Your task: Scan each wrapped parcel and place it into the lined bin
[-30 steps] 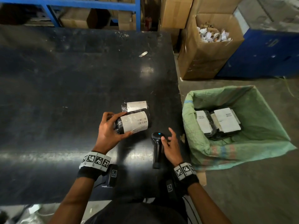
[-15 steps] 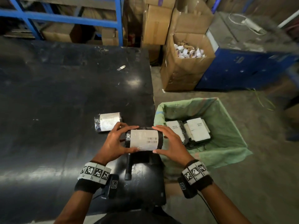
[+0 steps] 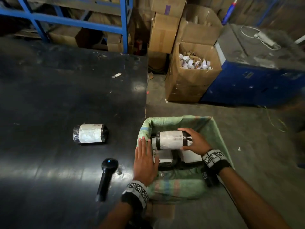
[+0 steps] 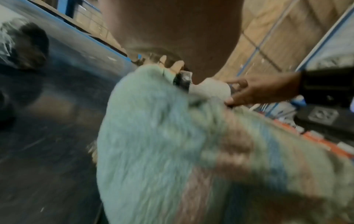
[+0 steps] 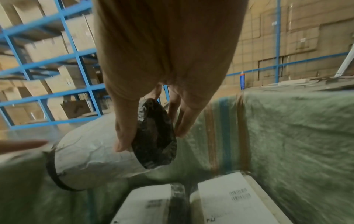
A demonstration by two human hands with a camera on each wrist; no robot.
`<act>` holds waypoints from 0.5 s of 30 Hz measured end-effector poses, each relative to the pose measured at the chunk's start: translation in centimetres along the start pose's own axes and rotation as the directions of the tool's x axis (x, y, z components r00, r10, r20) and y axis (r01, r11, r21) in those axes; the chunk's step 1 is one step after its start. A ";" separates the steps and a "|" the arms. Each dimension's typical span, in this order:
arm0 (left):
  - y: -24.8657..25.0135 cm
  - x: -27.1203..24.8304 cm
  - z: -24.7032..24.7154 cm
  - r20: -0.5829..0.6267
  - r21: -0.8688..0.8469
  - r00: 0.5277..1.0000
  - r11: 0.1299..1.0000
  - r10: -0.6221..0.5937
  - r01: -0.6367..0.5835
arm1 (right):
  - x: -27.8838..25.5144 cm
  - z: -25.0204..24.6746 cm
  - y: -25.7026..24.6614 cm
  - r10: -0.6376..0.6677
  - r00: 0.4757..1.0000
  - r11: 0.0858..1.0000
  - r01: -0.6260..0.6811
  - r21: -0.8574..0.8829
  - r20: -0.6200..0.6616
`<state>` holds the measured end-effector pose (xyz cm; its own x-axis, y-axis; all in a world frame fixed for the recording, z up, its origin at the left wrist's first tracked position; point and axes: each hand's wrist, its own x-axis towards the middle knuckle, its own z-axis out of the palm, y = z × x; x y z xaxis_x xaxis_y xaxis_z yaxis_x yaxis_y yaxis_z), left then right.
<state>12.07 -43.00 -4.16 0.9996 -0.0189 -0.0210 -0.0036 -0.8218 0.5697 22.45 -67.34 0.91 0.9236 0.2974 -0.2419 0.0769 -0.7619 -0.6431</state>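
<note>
My right hand [image 3: 194,142] grips the end of a black-wrapped cylindrical parcel [image 3: 171,140] with a white barcode label, held over the green-lined bin [image 3: 216,129]. In the right wrist view the fingers [image 5: 124,136] curl round the parcel [image 5: 99,156] at its black end. Two labelled parcels [image 5: 229,200] lie in the bin below. My left hand [image 3: 145,161] is flat with straight fingers at the bin's left rim, holding nothing. Another wrapped parcel [image 3: 90,133] lies on the black table [image 3: 49,96]. The black handheld scanner [image 3: 106,176] rests on the table left of my left hand.
An open cardboard box [image 3: 189,81] full of paper scraps stands on the floor beyond the bin. A blue cabinet [image 3: 257,83] is at the right. Blue shelving [image 3: 79,23] with cartons runs behind the table.
Both hands carried the parcel right from the table edge to over the bin. My left hand let go and now lies flat; the right hand alone holds it. The scanner lies uncovered on the table.
</note>
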 end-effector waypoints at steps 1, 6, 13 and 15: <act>0.3 -0.2 0.8 0.011 0.051 1.000 0.998 -0.022 0.021 | 1.3 0.5 0.8 0.017 0.999 1.000 -0.017 -0.018 0.030; 0.2 -0.4 2.1 0.016 0.158 0.999 0.987 -0.045 0.042 | 6.4 4.5 3.3 0.056 0.991 0.994 -0.044 -0.096 0.123; -0.5 -0.8 1.6 0.039 0.151 0.999 0.988 -0.010 0.004 | 8.2 7.4 4.9 0.173 0.978 0.976 -0.155 -0.154 0.117; -0.6 -0.7 0.9 0.082 0.128 0.997 0.992 0.005 -0.015 | 8.0 6.9 4.0 0.210 0.970 0.961 -0.182 -0.206 0.125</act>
<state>11.39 -42.99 -5.19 0.9939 -0.0696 -0.0860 -0.0224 -0.8876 0.4601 27.56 -64.04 -8.66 0.8648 0.2001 -0.4606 -0.0167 -0.9052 -0.4246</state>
